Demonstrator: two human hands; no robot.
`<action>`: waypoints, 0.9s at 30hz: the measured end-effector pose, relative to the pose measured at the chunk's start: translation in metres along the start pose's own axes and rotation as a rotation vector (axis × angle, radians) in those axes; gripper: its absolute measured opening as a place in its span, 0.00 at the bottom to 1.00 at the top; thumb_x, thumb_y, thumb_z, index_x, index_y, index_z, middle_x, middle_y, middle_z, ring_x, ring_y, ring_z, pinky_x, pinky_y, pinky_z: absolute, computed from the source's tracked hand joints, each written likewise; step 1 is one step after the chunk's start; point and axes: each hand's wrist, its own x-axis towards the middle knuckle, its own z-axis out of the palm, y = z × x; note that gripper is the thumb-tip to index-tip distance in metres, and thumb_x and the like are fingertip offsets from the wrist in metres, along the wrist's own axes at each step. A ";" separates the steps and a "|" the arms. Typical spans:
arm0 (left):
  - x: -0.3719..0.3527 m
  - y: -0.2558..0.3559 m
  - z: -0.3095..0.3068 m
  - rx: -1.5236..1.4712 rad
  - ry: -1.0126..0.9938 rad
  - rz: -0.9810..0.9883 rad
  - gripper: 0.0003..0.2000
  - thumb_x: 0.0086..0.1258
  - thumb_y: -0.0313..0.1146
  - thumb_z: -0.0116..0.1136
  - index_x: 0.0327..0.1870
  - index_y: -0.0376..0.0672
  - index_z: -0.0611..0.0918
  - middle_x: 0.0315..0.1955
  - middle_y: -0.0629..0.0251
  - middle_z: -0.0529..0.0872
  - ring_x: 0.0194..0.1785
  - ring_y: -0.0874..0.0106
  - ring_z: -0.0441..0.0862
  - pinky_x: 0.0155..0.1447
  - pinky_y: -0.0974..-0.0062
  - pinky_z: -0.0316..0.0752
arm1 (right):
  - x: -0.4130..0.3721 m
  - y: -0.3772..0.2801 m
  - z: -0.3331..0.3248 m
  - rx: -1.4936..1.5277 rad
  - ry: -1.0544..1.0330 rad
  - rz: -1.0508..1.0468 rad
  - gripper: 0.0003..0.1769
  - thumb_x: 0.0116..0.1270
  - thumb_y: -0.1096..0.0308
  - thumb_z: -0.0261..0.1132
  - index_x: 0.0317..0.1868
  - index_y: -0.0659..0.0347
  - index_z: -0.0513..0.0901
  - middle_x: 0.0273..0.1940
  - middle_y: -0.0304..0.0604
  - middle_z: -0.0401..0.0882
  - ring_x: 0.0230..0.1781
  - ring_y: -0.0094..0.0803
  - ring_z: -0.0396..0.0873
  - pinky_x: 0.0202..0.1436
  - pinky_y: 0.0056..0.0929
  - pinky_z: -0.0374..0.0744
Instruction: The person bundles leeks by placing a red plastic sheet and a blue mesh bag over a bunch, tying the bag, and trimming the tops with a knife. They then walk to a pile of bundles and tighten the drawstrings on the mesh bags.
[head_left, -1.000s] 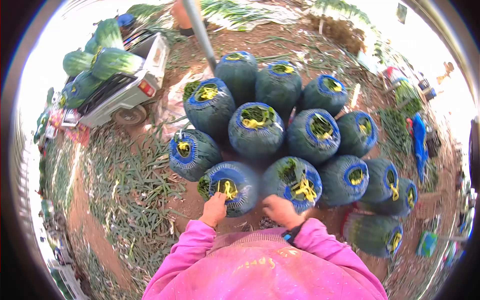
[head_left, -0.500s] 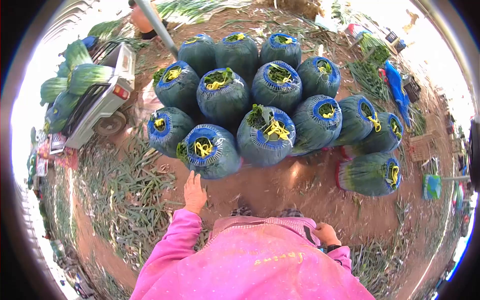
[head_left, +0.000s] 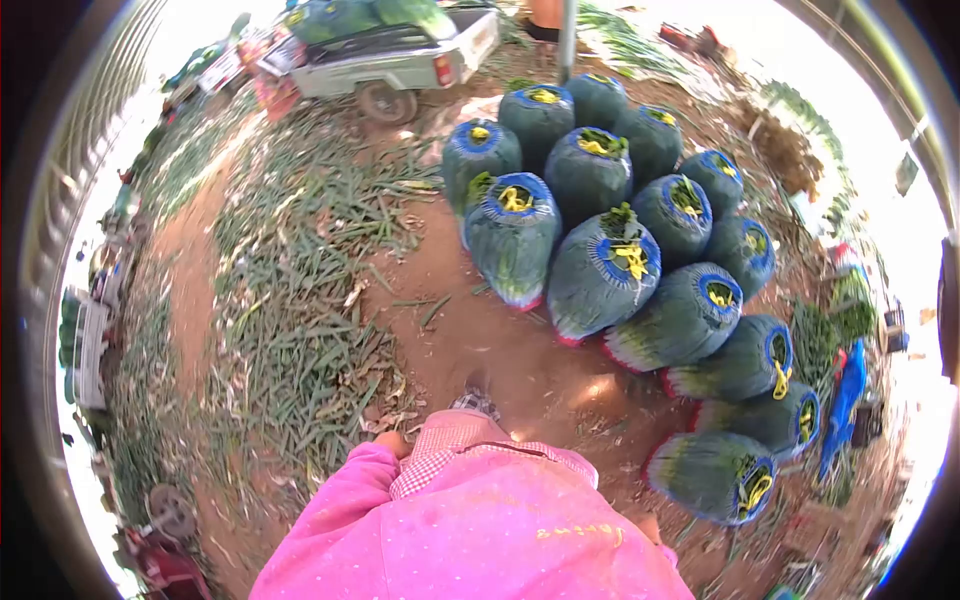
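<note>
At my left side, my left hand [head_left: 393,444] hangs by the pink sleeve; its fingers are mostly hidden, and scattered leaves lie on the ground beyond it. Low at my right side, only a small part of my right hand [head_left: 648,527] shows, so its grip cannot be made out. Ahead stand several bulging net sacks of green leafy stalks, with blue rims and yellow ties. The nearest upright sack [head_left: 603,285] is apart from both hands. A tilted sack [head_left: 708,475] lies closest to my right hand.
Cut green leaves [head_left: 290,330] litter the soil on the left. A white cart [head_left: 400,68] loaded with similar sacks stands at the back, beside a metal pole [head_left: 567,45]. Blue sheeting [head_left: 846,405] lies at the right. My shoe [head_left: 476,402] is on bare soil.
My view has turned left, so the sacks and cart appear further right. My left hand, stretched out near a sack before, has dropped back to my side. The sacks stay in their group.
</note>
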 end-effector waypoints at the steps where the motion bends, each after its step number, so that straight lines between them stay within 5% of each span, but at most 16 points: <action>1: 0.004 -0.025 0.021 0.012 -0.081 0.002 0.19 0.57 0.45 0.60 0.42 0.40 0.85 0.43 0.46 0.84 0.50 0.53 0.81 0.54 0.60 0.75 | 0.005 0.019 0.013 -0.080 -0.052 0.024 0.17 0.54 0.55 0.63 0.35 0.59 0.85 0.35 0.55 0.83 0.37 0.51 0.82 0.41 0.44 0.80; 4: -0.019 -0.047 0.043 -0.056 -0.002 -0.168 0.19 0.57 0.46 0.58 0.40 0.38 0.86 0.43 0.47 0.84 0.49 0.53 0.82 0.53 0.60 0.76 | 0.042 0.095 0.074 -0.344 -0.211 -0.076 0.18 0.56 0.55 0.61 0.38 0.59 0.85 0.39 0.57 0.83 0.43 0.52 0.82 0.47 0.44 0.80; 6: -0.014 -0.048 0.038 -0.063 -0.016 -0.162 0.19 0.57 0.45 0.58 0.39 0.38 0.86 0.43 0.47 0.84 0.49 0.52 0.81 0.52 0.60 0.76 | 0.023 0.036 0.047 -0.303 -0.217 0.144 0.18 0.58 0.54 0.59 0.38 0.59 0.85 0.43 0.57 0.82 0.48 0.51 0.80 0.50 0.44 0.79; 9: 0.034 -0.031 0.006 -0.019 0.029 0.097 0.17 0.57 0.43 0.58 0.40 0.39 0.86 0.42 0.47 0.84 0.48 0.51 0.81 0.51 0.59 0.76 | 0.062 -0.053 0.010 -0.423 -0.160 -0.186 0.16 0.58 0.57 0.58 0.35 0.59 0.86 0.40 0.56 0.83 0.44 0.51 0.82 0.47 0.45 0.80; 11: 0.036 0.021 -0.071 -0.212 0.159 0.086 0.17 0.58 0.40 0.56 0.44 0.42 0.85 0.46 0.48 0.83 0.51 0.51 0.80 0.54 0.58 0.74 | 0.087 -0.174 -0.052 -0.816 -0.194 -0.614 0.14 0.57 0.60 0.57 0.31 0.59 0.86 0.36 0.55 0.83 0.39 0.50 0.83 0.42 0.46 0.81; 12: 0.045 0.045 -0.110 -0.262 0.264 0.164 0.16 0.58 0.40 0.56 0.44 0.42 0.84 0.45 0.49 0.83 0.51 0.52 0.80 0.55 0.59 0.74 | 0.103 -0.232 -0.066 -0.771 -0.014 -0.687 0.13 0.57 0.62 0.56 0.28 0.58 0.85 0.33 0.53 0.83 0.35 0.49 0.83 0.37 0.47 0.81; 14: 0.074 0.098 -0.192 -0.296 0.473 0.398 0.15 0.60 0.37 0.56 0.45 0.43 0.83 0.46 0.51 0.83 0.52 0.54 0.79 0.56 0.61 0.73 | 0.139 -0.350 -0.088 -0.138 0.237 -0.697 0.10 0.57 0.64 0.60 0.27 0.61 0.82 0.29 0.54 0.80 0.33 0.53 0.79 0.38 0.46 0.77; 17: 0.126 0.194 -0.326 -0.177 0.799 0.896 0.18 0.60 0.33 0.58 0.52 0.45 0.78 0.50 0.56 0.80 0.53 0.58 0.78 0.56 0.65 0.73 | 0.147 -0.555 -0.129 0.002 0.361 -0.921 0.05 0.57 0.67 0.63 0.32 0.57 0.83 0.34 0.44 0.80 0.35 0.45 0.79 0.38 0.40 0.78; 19: 0.153 0.260 -0.408 0.001 0.790 1.162 0.17 0.57 0.32 0.61 0.49 0.42 0.78 0.50 0.58 0.80 0.51 0.57 0.79 0.52 0.64 0.76 | 0.171 -0.649 -0.124 0.082 0.440 -1.020 0.10 0.55 0.70 0.65 0.39 0.56 0.82 0.40 0.40 0.81 0.42 0.41 0.80 0.45 0.35 0.80; 22: 0.178 0.324 -0.482 0.329 0.457 1.279 0.17 0.55 0.31 0.62 0.47 0.43 0.78 0.46 0.57 0.80 0.47 0.57 0.81 0.47 0.61 0.77 | 0.208 -0.725 -0.103 -0.078 0.439 -0.904 0.17 0.56 0.70 0.62 0.48 0.57 0.78 0.49 0.45 0.78 0.44 0.42 0.80 0.46 0.37 0.80; 25: 0.220 0.355 -0.500 0.612 0.245 1.277 0.16 0.55 0.32 0.62 0.46 0.43 0.78 0.45 0.56 0.80 0.41 0.58 0.82 0.41 0.60 0.79 | 0.218 -0.773 -0.112 -0.260 0.226 -0.640 0.16 0.57 0.70 0.60 0.48 0.58 0.76 0.49 0.48 0.77 0.45 0.44 0.81 0.44 0.41 0.81; 26: 0.237 0.365 -0.492 0.492 0.139 1.227 0.15 0.63 0.32 0.51 0.51 0.43 0.78 0.42 0.50 0.84 0.41 0.53 0.83 0.46 0.58 0.78 | 0.219 -0.781 -0.118 -0.332 0.111 -0.543 0.15 0.58 0.69 0.60 0.47 0.58 0.76 0.49 0.49 0.76 0.45 0.45 0.81 0.44 0.43 0.81; 27: 0.243 0.372 -0.488 0.588 0.131 1.182 0.11 0.60 0.34 0.55 0.41 0.45 0.84 0.35 0.52 0.86 0.40 0.56 0.84 0.44 0.58 0.78 | 0.226 -0.784 -0.113 -0.336 0.144 -0.541 0.11 0.59 0.67 0.60 0.43 0.58 0.76 0.44 0.49 0.77 0.43 0.46 0.81 0.41 0.46 0.80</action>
